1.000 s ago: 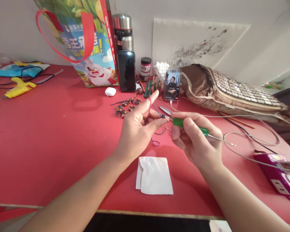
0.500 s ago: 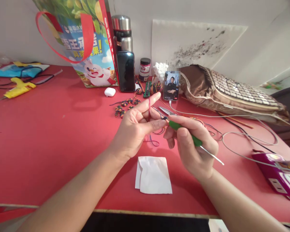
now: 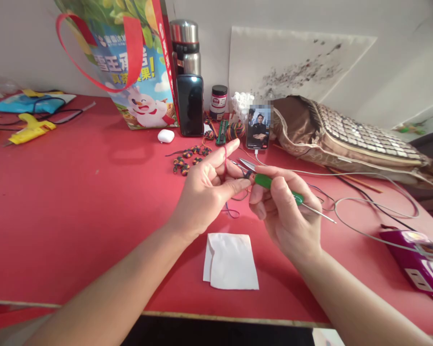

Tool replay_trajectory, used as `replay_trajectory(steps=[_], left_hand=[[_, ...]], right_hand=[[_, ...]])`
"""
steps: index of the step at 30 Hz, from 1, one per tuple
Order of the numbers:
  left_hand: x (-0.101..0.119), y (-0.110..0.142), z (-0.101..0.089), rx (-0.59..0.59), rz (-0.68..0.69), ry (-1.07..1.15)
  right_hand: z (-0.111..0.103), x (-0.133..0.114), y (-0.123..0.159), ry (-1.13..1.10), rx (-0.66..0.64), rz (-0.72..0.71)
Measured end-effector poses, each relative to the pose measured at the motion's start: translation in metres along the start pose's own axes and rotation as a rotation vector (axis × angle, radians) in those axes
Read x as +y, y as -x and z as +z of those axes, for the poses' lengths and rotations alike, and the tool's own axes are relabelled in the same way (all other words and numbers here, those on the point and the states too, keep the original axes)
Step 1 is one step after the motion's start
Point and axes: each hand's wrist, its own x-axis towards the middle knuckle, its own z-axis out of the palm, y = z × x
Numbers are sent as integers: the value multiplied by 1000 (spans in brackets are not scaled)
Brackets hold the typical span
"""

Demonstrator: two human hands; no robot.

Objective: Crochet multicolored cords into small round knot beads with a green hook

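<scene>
My left hand point(image 3: 202, 199) pinches a small dark piece of cord work point(image 3: 248, 176) between thumb and fingers. A red cord point(image 3: 225, 162) runs around its raised index finger. My right hand point(image 3: 294, 211) grips a crochet hook point(image 3: 263, 180) by its green handle, with a thin metal shaft sticking out behind the palm. The front end of the hook meets the dark piece at my left fingertips; the exact stitch is too small to make out. Just behind the fingers lie scissors point(image 3: 247, 164), partly covered. Loose thin cord point(image 3: 232, 211) hangs or lies below my left hand.
Multicoloured knotted pieces point(image 3: 182, 166) and a ball of cord point(image 3: 235, 129) lie beyond my hands. A lit phone point(image 3: 258, 129), a dark phone point(image 3: 190, 106) and a shopping bag point(image 3: 144, 72) stand behind. Folded tissue point(image 3: 233, 262) lies in front; a purple power strip point(image 3: 411, 259) is at right.
My right hand has shifted left with the crochet hook, bringing the green handle closer to my left fingertips. The hook's rear shaft has swung slightly. My left hand keeps its pinch.
</scene>
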Motion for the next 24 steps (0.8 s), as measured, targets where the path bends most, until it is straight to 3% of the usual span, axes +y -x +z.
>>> replay_trajectory(steps=[24], left_hand=[[4,-3,-6,-21,4,44]], right_hand=[[-8,-3,-4,14,-51,27]])
